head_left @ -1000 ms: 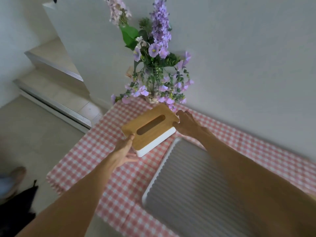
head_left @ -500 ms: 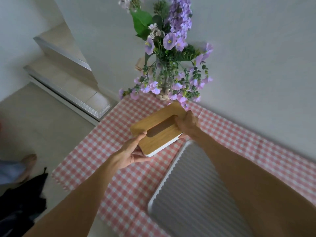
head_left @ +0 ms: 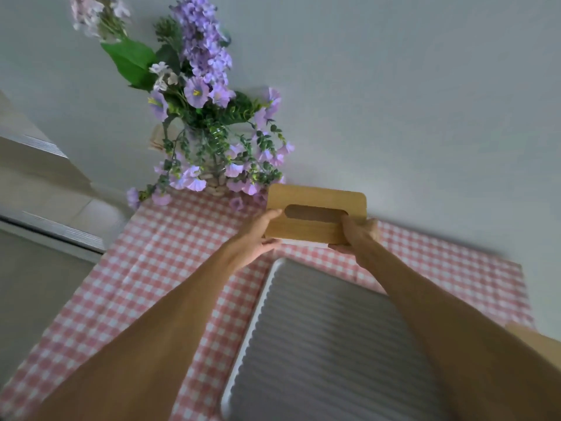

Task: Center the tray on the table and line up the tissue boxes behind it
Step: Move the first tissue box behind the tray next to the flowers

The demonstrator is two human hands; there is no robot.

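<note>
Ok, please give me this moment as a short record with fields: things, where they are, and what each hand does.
tissue box: wooden lid, held behind the tray, near the wall
left hand: grips the box's left end
right hand: grips the box's right end
tray: ribbed, grey, on the tablecloth
tablecloth: pink checks
flowers: purple, back left corner

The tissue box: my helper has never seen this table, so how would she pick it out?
On the pink checked tablecloth, look between the flowers and the grey ridged tray. The tissue box sits there in both hands, the only thing with a slotted wooden lid.
</note>
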